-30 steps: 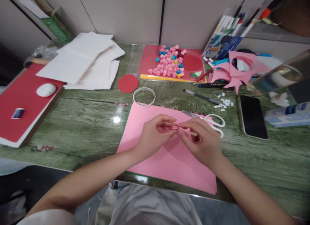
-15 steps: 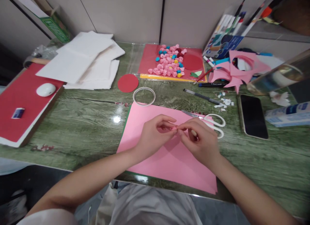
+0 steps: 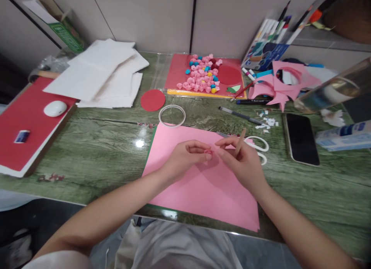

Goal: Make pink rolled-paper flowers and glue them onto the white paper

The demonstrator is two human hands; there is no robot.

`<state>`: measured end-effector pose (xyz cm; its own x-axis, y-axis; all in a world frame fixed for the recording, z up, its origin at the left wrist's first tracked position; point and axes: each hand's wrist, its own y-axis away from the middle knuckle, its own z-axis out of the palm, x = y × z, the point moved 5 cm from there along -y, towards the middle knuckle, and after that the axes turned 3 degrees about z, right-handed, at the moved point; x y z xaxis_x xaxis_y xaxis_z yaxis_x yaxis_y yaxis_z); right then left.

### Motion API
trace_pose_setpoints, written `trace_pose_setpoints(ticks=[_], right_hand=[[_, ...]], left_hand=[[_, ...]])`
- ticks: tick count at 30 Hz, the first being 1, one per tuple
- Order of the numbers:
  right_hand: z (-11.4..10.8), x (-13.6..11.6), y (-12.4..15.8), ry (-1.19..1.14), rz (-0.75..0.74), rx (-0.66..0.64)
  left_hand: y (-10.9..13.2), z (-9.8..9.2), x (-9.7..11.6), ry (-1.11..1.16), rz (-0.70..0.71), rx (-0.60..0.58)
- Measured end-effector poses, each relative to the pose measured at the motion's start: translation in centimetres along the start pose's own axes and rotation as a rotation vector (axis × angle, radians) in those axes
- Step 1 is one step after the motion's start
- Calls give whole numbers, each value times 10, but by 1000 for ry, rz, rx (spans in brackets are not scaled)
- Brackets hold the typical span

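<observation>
Between thumb and fingertips, my left hand pinches a small rolled pink paper flower. Close by on the right, my right hand has its thumb and index fingertip a little apart from the flower. A flat wooden stick is tucked in the fingers of that hand, its tip pointing up. Both hands are over a stack of pink paper sheets. White-handled scissors lie partly hidden behind my right hand. A roll of tape touches the stack's far edge.
Several pink, blue and yellow paper rolls sit on a plastic-wrapped pack at the back. Nearby lie a red paper circle, a pen, a phone and pink offcuts. White sheets and a red board occupy the left.
My right fingertips have drawn back from the pink flower, which now shows more. The wooden stick has swung upright in my right hand.
</observation>
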<state>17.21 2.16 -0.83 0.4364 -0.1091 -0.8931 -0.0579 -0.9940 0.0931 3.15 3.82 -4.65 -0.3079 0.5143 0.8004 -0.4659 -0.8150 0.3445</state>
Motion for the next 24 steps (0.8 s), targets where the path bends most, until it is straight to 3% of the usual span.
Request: trace_pose_setpoints(ticks=[5, 11, 17, 24], right_hand=[[7, 10, -7, -101, 92, -136], [15, 14, -5, -117, 149, -253], [17, 10, -4, -148, 147, -240], [19, 11, -3, -148, 127, -237]], left_hand=[[1, 0, 0, 76, -33, 10], [3, -4, 3, -75, 70, 65], [7, 0, 9, -217, 119, 114], [9, 1, 8, -231, 166, 137]])
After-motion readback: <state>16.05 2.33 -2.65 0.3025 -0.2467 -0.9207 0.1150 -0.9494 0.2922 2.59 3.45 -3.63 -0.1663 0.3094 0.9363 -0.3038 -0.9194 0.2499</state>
